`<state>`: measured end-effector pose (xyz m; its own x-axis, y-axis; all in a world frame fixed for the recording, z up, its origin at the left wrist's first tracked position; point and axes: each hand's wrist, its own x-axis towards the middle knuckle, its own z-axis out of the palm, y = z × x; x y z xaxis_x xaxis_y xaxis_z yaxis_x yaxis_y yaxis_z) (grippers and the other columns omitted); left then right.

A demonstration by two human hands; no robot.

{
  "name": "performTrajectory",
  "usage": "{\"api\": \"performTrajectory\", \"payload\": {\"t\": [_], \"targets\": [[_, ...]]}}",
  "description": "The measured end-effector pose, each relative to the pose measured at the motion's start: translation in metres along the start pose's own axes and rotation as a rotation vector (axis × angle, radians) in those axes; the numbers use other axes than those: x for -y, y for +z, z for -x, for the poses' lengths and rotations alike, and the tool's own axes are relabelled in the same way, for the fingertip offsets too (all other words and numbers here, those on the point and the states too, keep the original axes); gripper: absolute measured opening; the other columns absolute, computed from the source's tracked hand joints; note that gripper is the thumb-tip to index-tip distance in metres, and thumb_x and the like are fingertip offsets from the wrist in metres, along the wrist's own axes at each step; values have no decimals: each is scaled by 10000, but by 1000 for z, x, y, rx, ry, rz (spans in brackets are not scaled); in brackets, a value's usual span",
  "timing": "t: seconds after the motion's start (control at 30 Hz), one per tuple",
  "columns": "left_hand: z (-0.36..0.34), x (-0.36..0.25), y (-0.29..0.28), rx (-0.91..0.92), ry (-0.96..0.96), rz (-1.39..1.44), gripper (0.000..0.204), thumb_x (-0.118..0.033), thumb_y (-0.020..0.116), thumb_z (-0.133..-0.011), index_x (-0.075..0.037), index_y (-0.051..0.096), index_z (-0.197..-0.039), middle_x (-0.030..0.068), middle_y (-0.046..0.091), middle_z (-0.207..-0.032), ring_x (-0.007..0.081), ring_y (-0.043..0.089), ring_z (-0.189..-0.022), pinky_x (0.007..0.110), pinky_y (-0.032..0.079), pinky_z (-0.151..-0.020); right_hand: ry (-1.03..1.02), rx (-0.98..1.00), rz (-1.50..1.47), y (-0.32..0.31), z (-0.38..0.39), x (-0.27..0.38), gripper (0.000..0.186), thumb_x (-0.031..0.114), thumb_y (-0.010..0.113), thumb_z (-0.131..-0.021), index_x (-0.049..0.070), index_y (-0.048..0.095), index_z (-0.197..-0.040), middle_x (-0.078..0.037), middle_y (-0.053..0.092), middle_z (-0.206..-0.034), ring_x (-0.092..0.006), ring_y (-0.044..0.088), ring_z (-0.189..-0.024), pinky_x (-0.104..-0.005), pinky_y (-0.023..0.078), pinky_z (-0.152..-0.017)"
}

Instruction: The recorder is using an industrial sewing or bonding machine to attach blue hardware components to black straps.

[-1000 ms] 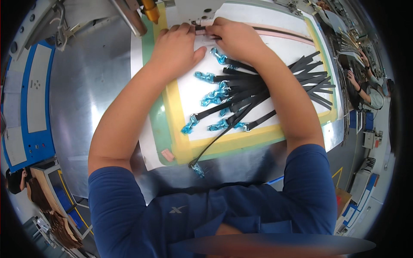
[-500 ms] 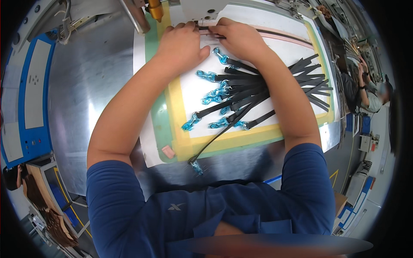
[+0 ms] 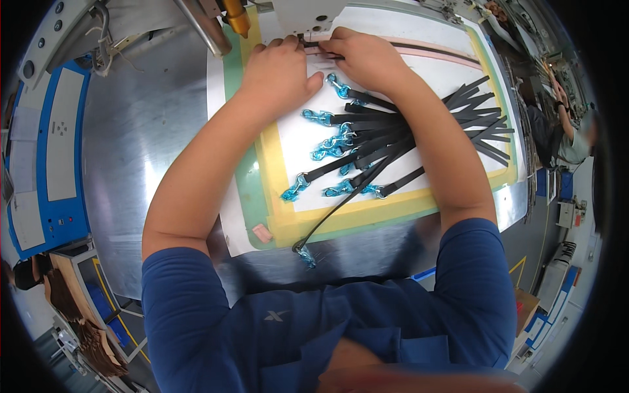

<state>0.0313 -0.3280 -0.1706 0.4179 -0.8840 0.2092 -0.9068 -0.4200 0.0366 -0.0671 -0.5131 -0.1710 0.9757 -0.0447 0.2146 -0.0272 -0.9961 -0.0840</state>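
Under the head of a sewing machine (image 3: 309, 14) both my hands work close together. My right hand (image 3: 372, 60) is closed, thumb and fingertips pinching a narrow black strap (image 3: 429, 54) that runs off to the right along a pink-edged strip. Just left of it, my left hand (image 3: 278, 77) lies with its fingers over the sheet beside the machine and its thumb spread apart; its fingertips are partly hidden. Below my hands lies a fanned pile of black straps (image 3: 386, 134), with blue-wrapped metal clasps (image 3: 341, 136) at their left ends.
A white sheet edged with yellow tape (image 3: 357, 208) lies on the metal table (image 3: 131, 150). One clasp (image 3: 305, 255) hangs near the front edge. A brass-coloured nozzle (image 3: 237, 19) stands at upper left, a blue control panel (image 3: 49, 157) farther left. Another person (image 3: 571, 134) works at far right.
The whole view has shifted slightly to the right and down. My hands stay at the same place beside the machine head, and the strap pile lies as before.
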Motion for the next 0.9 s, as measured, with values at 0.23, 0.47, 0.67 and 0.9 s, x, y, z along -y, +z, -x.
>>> {"api": "performTrajectory", "payload": {"t": [0.23,0.47,0.67,0.9], "targets": [[0,-4,2,-20,-5,0,614,-434,642,-921,59,655,-1287,164,670,-1184,306,641,-1153,447,491,-1008,24,-27,-39,-1,3,4,341,126,601,-906,167,747,-1212,-75,675,-1140,-315,698,-1027,-457,570,-888],[7,-4,5,-40,6,-36,630,-430,615,-951,76,632,-1325,168,668,-1208,301,641,-1148,443,494,-989,65,129,46,-22,1,1,387,113,607,-905,177,739,-1263,-67,691,-1197,-306,684,-1086,-444,551,-936],[5,-6,8,-24,-8,-55,627,-434,584,-977,66,618,-1353,169,665,-1239,298,637,-1163,435,490,-996,75,153,77,-24,15,-30,372,102,606,-927,160,741,-1269,-71,693,-1219,-304,675,-1119,-433,537,-983],[6,-4,7,-44,46,-98,621,-414,581,-979,39,576,-1403,168,671,-1221,303,650,-1131,437,490,-981,142,139,38,-29,17,-15,352,97,608,-926,148,748,-1245,-87,688,-1199,-306,676,-1131,-436,551,-968]]}}
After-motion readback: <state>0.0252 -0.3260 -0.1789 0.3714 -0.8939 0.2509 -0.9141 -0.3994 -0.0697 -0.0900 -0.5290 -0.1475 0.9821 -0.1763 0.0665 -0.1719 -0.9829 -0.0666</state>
